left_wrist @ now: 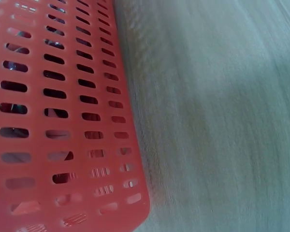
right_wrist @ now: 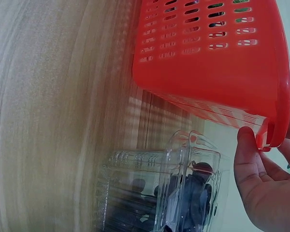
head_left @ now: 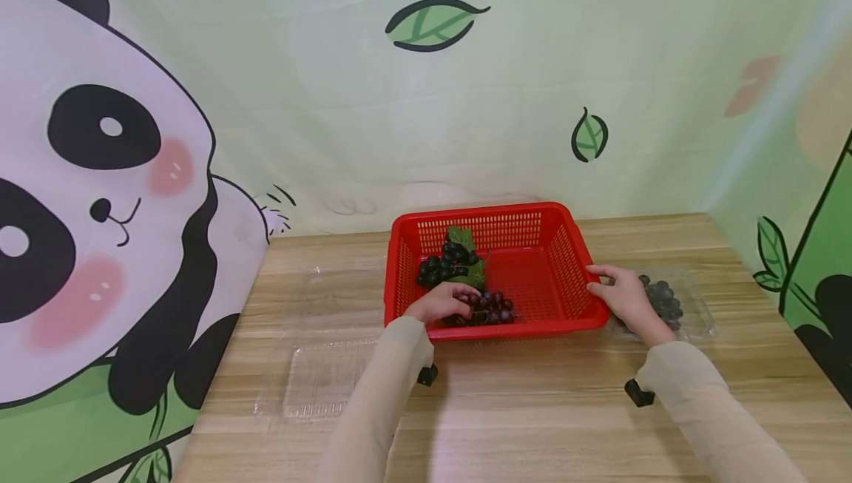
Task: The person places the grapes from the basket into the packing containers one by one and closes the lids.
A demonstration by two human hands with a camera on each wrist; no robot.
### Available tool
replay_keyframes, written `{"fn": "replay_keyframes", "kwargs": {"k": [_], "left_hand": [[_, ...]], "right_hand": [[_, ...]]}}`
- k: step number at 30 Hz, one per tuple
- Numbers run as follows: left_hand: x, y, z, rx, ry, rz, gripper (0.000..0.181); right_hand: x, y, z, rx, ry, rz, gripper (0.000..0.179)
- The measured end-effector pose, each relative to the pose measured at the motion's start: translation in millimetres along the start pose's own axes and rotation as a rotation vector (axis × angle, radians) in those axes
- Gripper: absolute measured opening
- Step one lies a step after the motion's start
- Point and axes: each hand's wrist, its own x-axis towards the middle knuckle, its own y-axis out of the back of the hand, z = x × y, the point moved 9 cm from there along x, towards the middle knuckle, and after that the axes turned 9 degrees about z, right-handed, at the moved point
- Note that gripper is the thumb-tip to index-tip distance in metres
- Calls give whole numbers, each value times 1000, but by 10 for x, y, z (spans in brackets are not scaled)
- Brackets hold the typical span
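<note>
A red plastic basket [head_left: 555, 283] with slotted walls stands on the table. Inside, toward its left, lies a bunch of dark green-black grapes [head_left: 434, 271] with green leaves. Nearer the front wall is a bunch of purple grapes [head_left: 495, 308]. My left hand [head_left: 444, 301] reaches over the front left rim and grips the purple bunch; the basket wall hides it in the left wrist view. With thumb and fingers on either side, my right hand [head_left: 622, 294] pinches the basket's right rim, as the right wrist view shows [right_wrist: 273, 179].
Right of the basket, partly behind my right hand, a clear plastic box [head_left: 695, 313] holds dark grapes [head_left: 662, 298]. An open clear plastic box [head_left: 326, 379] lies left of the basket. A printed cloth wall [head_left: 319, 98] rises behind the table [head_left: 519, 409].
</note>
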Motion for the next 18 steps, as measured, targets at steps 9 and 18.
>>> {"fn": "replay_keyframes", "kwargs": {"k": [9,18], "left_hand": [[-74,23,96,-65,0,-9,33],[-20,30,29,-83,7,17,32]], "right_hand": [[-4,1,0,-2,-3,8,42],[-7,0,-3,-1,-19,4,42]]}}
